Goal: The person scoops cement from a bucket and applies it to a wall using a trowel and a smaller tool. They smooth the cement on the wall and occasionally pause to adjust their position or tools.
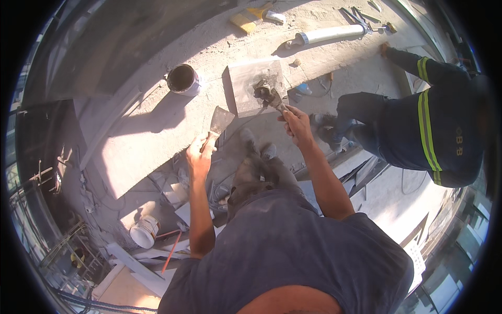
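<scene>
Paste [262,90] lies heaped on the board [242,86] at upper centre of the frame. The right hand [297,125] grasps a scraper [277,102] touching it; the left hand [200,155] grips a wider scraper [221,120], apart from the board. The board seems to overhang the ledge [146,157], so pressing its lower edge might tip it. Room opens leftward, below the tin [195,85]; a co-worker [408,120] could be bumped at right.

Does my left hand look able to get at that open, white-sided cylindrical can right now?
Probably yes: nothing appears to stand between your left hand and the open, white-sided cylindrical can, though that hand holds a wide-bladed metal scraper.
</scene>
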Demonstrator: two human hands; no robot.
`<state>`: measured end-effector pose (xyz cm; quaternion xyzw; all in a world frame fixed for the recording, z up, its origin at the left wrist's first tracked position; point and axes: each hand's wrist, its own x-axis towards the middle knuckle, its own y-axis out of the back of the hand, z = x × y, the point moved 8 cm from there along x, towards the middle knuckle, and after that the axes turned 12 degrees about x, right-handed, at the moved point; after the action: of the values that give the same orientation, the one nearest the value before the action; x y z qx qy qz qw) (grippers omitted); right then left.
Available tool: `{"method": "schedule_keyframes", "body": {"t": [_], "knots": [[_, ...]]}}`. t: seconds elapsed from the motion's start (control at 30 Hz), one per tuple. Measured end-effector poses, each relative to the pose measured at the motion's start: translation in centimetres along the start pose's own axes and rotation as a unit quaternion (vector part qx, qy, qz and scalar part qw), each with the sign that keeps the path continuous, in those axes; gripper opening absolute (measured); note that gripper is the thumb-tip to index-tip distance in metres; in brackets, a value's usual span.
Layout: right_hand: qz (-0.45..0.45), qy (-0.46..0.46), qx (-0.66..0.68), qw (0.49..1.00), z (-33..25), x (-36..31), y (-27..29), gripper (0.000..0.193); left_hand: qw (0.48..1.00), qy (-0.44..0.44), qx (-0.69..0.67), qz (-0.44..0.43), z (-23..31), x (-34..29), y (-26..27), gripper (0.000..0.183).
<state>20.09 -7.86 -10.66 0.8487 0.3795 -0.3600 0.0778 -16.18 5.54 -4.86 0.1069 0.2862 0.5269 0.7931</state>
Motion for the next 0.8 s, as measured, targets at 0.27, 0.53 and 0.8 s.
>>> {"method": "schedule_keyframes", "body": {"t": [0.27,0.53,0.8], "knots": [[0.034,0.406,-0.444,0.798,-10.7,-2.8,-5.8,0.044,1.000,-0.014,-0.001,0.004,0.5,-1.5,-1.6,0.036],[0.006,0.439,-0.503,0.744,-11.3,-0.1,-6.6,0.048,1.000,-0.001,-0.008,0.009,1.8,-4.3,-2.3,0.037],[-0.043,0.387,-0.514,0.765,-9.8,-0.4,-5.4,0.051,0.998,0.052,0.018,0.035,0.6,-8.9,-2.3,0.031]]}}
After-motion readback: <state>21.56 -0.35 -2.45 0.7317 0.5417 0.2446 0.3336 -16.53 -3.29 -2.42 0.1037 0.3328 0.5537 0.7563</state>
